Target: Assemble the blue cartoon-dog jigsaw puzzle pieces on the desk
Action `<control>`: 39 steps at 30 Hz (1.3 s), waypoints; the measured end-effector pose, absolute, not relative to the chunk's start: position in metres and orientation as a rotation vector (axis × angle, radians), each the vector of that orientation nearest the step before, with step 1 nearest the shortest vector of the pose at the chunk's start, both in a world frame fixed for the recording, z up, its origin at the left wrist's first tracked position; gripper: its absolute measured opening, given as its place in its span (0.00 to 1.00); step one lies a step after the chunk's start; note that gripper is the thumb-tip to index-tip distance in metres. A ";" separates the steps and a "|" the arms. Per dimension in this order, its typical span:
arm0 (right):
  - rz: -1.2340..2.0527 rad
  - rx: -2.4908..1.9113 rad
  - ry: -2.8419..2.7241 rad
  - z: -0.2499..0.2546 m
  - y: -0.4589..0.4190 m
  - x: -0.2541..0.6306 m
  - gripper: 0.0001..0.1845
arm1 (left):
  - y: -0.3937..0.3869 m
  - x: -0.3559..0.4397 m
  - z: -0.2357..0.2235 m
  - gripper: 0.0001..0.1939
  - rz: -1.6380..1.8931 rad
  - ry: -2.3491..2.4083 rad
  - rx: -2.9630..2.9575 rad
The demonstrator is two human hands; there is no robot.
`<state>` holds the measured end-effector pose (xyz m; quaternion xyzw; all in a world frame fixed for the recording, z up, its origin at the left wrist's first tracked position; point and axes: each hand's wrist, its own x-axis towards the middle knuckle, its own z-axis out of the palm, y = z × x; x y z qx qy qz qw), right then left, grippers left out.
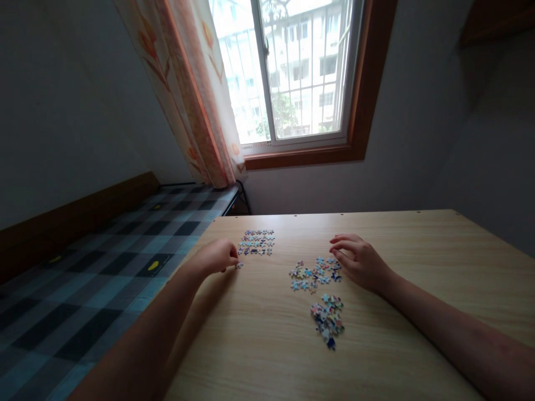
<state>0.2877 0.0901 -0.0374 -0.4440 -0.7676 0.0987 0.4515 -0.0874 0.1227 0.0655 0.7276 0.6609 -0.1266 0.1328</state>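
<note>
My left hand point(221, 256) is closed in a pinch at a small jigsaw puzzle piece point(239, 265) on the table. Just beyond it, several more pieces lie in neat short rows point(257, 243), a little apart from each other. My right hand point(355, 260) rests on the tabletop with its fingers loosely bent and apart, holding nothing that I can see. Beside its fingertips lies a loose spread of puzzle pieces point(320, 270), flat and mostly pale blue. Closer to me is a heaped pile of mixed-colour pieces point(328, 320).
The light wooden table point(259, 345) reaches back toward the wall below a barred window point(309, 72). A bed with a checked cover point(83, 295) stands along its left side. A flowered curtain point(196, 100) hangs left of the window.
</note>
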 end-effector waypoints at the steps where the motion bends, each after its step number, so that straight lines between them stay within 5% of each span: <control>1: 0.243 -1.098 -1.899 -0.037 0.090 0.288 0.09 | 0.125 -0.090 0.066 0.12 -0.347 1.923 2.094; 10: 0.238 -1.099 -1.911 -0.037 0.090 0.287 0.09 | 0.127 -0.089 0.059 0.20 -0.534 2.082 2.089; 39: 0.264 -1.075 -1.950 -0.035 0.091 0.289 0.08 | 0.128 -0.085 0.063 0.22 -0.319 2.199 2.335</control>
